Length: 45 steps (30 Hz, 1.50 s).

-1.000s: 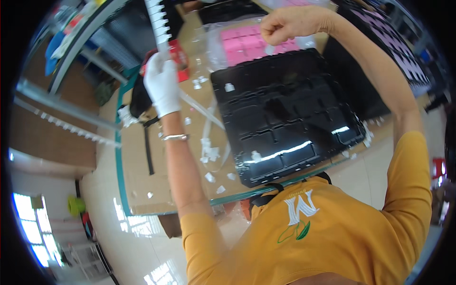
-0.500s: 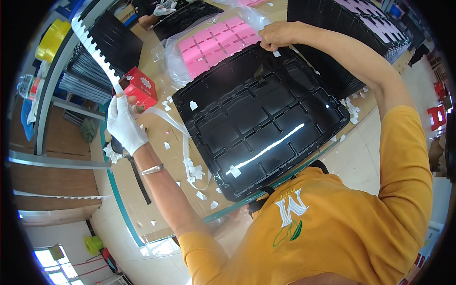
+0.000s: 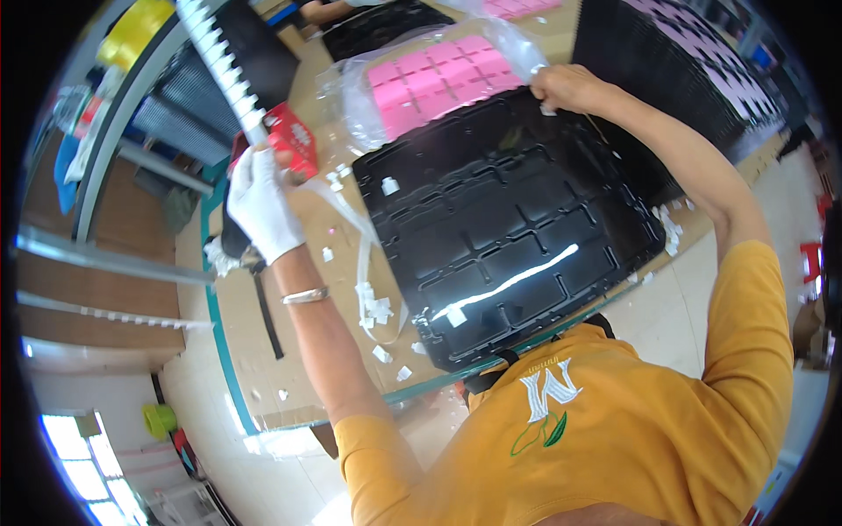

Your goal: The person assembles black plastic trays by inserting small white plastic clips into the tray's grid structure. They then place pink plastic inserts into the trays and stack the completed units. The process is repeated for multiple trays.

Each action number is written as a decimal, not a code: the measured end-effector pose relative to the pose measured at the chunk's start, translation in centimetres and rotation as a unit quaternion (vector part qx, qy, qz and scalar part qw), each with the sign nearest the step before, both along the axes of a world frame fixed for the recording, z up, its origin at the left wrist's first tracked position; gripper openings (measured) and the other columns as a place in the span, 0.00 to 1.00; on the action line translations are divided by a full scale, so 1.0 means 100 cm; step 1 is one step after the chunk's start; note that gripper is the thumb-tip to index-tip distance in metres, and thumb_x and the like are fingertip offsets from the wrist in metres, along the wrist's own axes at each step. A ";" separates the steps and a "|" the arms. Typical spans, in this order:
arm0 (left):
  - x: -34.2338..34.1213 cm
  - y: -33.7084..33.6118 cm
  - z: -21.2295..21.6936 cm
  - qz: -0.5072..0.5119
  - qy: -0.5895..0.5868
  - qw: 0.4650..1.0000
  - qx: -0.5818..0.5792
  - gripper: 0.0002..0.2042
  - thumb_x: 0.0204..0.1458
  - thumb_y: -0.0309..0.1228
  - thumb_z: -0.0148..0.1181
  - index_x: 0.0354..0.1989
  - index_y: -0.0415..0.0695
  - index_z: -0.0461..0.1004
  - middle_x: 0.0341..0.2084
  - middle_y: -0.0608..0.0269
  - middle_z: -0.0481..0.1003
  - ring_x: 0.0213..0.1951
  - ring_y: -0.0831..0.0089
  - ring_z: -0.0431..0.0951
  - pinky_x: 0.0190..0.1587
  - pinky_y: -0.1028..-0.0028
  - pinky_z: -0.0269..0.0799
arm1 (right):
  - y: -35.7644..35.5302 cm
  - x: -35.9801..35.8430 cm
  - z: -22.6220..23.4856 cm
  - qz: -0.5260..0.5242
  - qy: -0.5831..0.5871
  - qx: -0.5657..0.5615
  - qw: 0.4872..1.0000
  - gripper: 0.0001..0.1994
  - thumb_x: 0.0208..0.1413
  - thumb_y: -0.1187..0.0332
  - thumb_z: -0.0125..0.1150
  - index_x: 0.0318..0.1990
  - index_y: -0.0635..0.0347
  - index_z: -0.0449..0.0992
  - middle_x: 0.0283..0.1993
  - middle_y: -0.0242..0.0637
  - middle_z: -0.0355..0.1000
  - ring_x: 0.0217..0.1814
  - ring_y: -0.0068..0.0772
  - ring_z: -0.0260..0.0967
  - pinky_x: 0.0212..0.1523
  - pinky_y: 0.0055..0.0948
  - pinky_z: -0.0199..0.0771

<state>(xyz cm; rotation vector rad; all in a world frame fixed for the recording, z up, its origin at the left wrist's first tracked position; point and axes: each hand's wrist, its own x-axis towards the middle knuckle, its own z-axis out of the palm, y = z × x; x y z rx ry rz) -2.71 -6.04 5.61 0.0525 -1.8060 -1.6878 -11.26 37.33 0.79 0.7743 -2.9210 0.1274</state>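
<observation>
A shiny black moulded plastic tray (image 3: 500,219) lies tilted across the table before me, with ribs dividing it into compartments. My left hand (image 3: 263,202), in a white glove, is closed on a white notched strip (image 3: 219,66) that rises to the upper left; a plain white ribbon (image 3: 355,219) trails from near the hand beside the tray. At the tray's far edge, my bare right hand (image 3: 572,89) has its fingers pinched together, with a small white piece (image 3: 548,110) just under them. Whether the fingers hold that piece or the tray's rim is hidden. Another white piece (image 3: 390,186) lies on the tray's left part.
Pink sheets (image 3: 438,79) in clear plastic lie beyond the tray. A tall stack of black trays (image 3: 658,79) stands right. Left are a red box (image 3: 294,140) and a grey metal frame (image 3: 127,123). White scraps (image 3: 377,309) litter the table. Another person's arm (image 3: 324,10) shows far off.
The whole view has shifted, so table and tray appear farther right. My left hand still grips the strip, and my right hand stays at the tray's far edge.
</observation>
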 end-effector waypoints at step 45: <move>0.031 -0.020 0.022 -0.081 0.018 0.991 0.109 0.13 0.54 0.24 0.61 0.47 0.34 0.77 0.41 0.59 0.79 0.41 0.75 0.78 0.46 0.78 0.72 | -0.283 0.066 0.113 0.219 -0.264 -0.594 0.727 0.16 0.56 0.76 0.52 0.50 0.52 0.79 0.33 0.33 0.70 0.31 0.26 0.66 0.33 0.25 0.68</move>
